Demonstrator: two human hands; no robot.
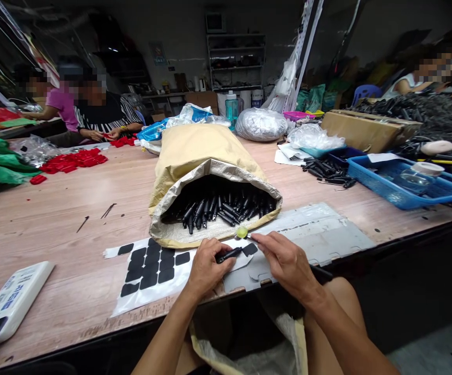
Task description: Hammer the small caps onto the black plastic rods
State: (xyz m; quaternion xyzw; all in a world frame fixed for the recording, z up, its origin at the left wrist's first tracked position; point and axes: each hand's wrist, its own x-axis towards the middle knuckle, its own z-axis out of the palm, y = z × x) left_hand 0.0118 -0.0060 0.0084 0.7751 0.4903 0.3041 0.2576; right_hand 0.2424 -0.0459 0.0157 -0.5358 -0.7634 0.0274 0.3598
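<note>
My left hand (210, 263) is closed around a slim black pen-like part (230, 254), pointing toward my right hand. My right hand (286, 260) pinches something thin and dark at its fingertips, too small to name. Beside those fingertips is a small round yellow-green piece (242, 232); whether it joins what I pinch, I cannot tell. A black square sticker (250, 249) lies between the hands, near the tip of the part. Left of my left hand, a white sheet (182, 278) bears several black square stickers (153, 260). Behind the hands, a tan sack (210, 143) opens toward me, full of black pen-like parts (229, 208).
A second open sack (300, 344) hangs at my lap. A grey board (319, 234) lies along the table's front edge. To the right stands a blue basket (405, 195); at left are a white device (12, 302) and red pieces (73, 160). Co-workers sit across the table.
</note>
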